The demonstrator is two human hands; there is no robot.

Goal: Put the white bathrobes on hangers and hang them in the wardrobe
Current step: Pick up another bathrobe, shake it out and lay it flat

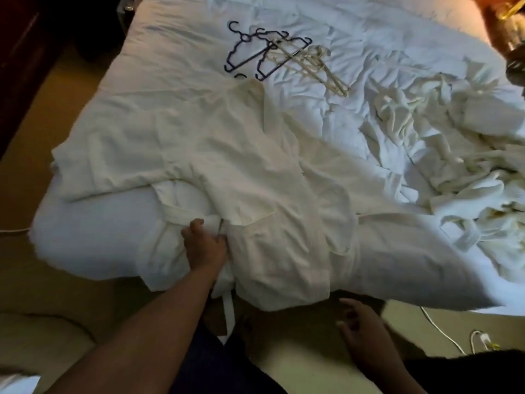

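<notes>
A white bathrobe (221, 166) lies spread flat on the bed (176, 35), its hem hanging over the near edge. My left hand (203, 245) rests on the robe's lower part beside its belt (181, 214), with the fingers reaching under a fold of cloth. My right hand (360, 328) hovers below the bed's edge with relaxed fingers, holding nothing. More white robes (454, 155) lie crumpled at the right. Dark hangers (250, 52) and cream hangers (309, 66) lie in a pile at the far side of the bed.
A white cable (443, 334) with a plug runs across the carpet at the lower right. Dark furniture (25, 66) stands at the left of the bed. A lit bedside area (508, 27) shows at the top right.
</notes>
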